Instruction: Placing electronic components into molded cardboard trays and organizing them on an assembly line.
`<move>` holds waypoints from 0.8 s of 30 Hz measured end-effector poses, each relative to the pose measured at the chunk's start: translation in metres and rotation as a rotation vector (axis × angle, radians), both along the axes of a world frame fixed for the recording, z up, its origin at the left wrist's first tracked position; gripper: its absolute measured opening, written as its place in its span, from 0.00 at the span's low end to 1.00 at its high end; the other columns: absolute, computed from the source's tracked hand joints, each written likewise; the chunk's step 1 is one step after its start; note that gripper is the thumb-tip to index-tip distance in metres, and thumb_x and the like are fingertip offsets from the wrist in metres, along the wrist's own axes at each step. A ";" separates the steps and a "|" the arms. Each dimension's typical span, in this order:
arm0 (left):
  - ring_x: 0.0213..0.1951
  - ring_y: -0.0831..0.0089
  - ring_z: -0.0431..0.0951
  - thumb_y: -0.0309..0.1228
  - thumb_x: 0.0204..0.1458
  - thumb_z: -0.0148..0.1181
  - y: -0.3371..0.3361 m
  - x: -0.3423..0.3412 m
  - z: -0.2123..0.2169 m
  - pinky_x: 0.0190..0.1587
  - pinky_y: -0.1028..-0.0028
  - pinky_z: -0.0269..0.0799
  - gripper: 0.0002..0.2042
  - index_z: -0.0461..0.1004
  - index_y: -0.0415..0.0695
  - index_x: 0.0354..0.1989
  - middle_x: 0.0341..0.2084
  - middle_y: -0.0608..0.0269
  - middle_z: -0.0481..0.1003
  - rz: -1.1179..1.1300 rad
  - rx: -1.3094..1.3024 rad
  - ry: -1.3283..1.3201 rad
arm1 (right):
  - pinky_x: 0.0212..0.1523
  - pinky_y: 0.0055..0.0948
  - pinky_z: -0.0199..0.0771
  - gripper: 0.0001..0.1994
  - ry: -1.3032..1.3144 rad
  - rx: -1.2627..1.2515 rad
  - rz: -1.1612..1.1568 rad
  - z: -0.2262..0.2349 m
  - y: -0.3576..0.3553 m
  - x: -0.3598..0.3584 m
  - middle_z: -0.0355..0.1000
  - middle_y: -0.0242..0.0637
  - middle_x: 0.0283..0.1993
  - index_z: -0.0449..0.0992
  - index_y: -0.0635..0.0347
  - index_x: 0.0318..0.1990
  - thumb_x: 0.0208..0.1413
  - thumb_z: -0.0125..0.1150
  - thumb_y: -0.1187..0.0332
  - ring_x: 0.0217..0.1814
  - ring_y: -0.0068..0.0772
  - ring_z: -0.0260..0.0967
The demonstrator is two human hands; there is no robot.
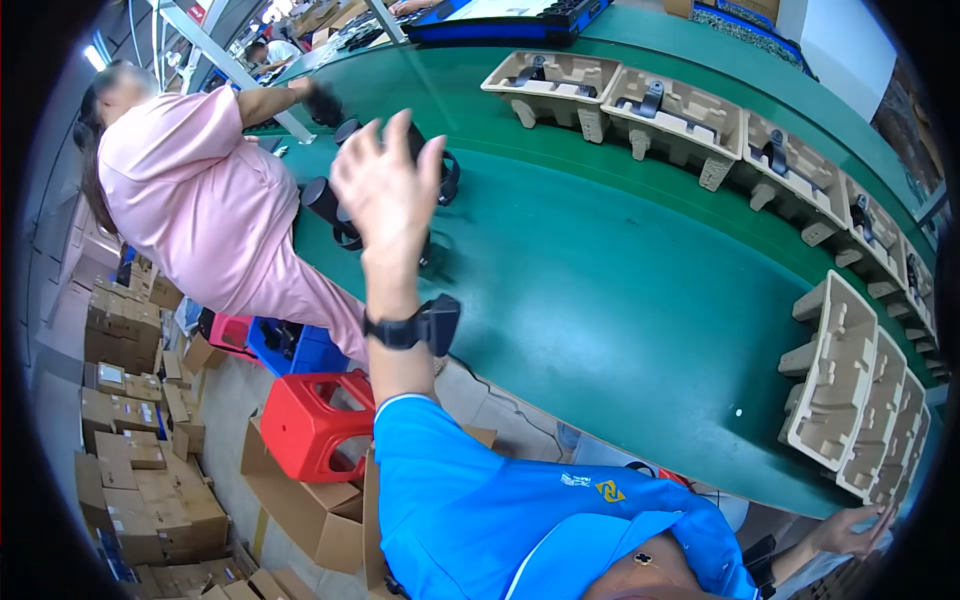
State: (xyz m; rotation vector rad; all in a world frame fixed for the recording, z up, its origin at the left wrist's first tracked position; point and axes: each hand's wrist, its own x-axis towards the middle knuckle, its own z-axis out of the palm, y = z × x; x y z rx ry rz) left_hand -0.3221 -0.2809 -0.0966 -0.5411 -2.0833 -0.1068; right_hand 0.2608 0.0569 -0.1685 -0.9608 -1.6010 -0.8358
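Note:
My left hand (pixel 388 190), fingers spread and holding nothing, is raised over the left part of the green table (pixel 600 270). Behind and beside it stand several black cylindrical items, one of them a cylinder (pixel 320 200) to its left; a black loop-shaped part (pixel 450 178) shows to its right. The hand hides some of the group. At the lower right, my right hand (pixel 850 530) has its fingers stretched out beside the near end of a stack of moulded pulp trays (pixel 838 375). Whether it touches the trays I cannot tell.
A row of pulp trays (pixel 675 130) holding black parts runs along the table's far side, curving right. A co-worker in pink (pixel 200 190) reaches over the table at left. A red stool (pixel 315 425), a blue bin (pixel 300 345) and cardboard boxes (pixel 150 480) stand on the floor.

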 end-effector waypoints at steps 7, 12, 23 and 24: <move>0.45 0.52 0.74 0.47 0.49 0.61 -0.083 -0.034 -0.027 0.44 0.57 0.70 0.27 0.65 0.56 0.58 0.46 0.51 0.70 0.181 0.032 -0.473 | 0.50 0.42 0.68 0.10 -0.233 -0.357 1.106 -0.040 -0.090 -0.133 0.67 0.47 0.48 0.74 0.59 0.42 0.51 0.55 0.74 0.48 0.47 0.65; 0.47 0.45 0.73 0.45 0.42 0.68 -0.040 -0.059 0.000 0.46 0.55 0.72 0.44 0.48 0.61 0.67 0.50 0.41 0.65 0.041 -0.041 -0.690 | 0.45 0.40 0.67 0.15 -0.434 -0.576 1.405 -0.050 -0.114 -0.175 0.68 0.43 0.46 0.76 0.54 0.39 0.41 0.57 0.81 0.45 0.45 0.65; 0.49 0.46 0.72 0.44 0.46 0.63 -0.057 -0.096 -0.043 0.51 0.58 0.69 0.24 0.67 0.59 0.53 0.49 0.49 0.67 -0.110 0.062 -0.699 | 0.45 0.37 0.67 0.11 -0.494 -0.818 1.319 -0.057 -0.148 -0.210 0.70 0.42 0.46 0.77 0.61 0.39 0.45 0.58 0.80 0.46 0.44 0.65; 0.47 0.45 0.73 0.42 0.47 0.62 -0.067 -0.075 -0.050 0.48 0.57 0.70 0.22 0.67 0.59 0.53 0.48 0.50 0.67 -0.155 0.163 -0.598 | 0.45 0.36 0.67 0.11 -0.465 -0.825 1.281 -0.059 -0.155 -0.209 0.70 0.42 0.46 0.77 0.61 0.39 0.47 0.57 0.79 0.46 0.43 0.65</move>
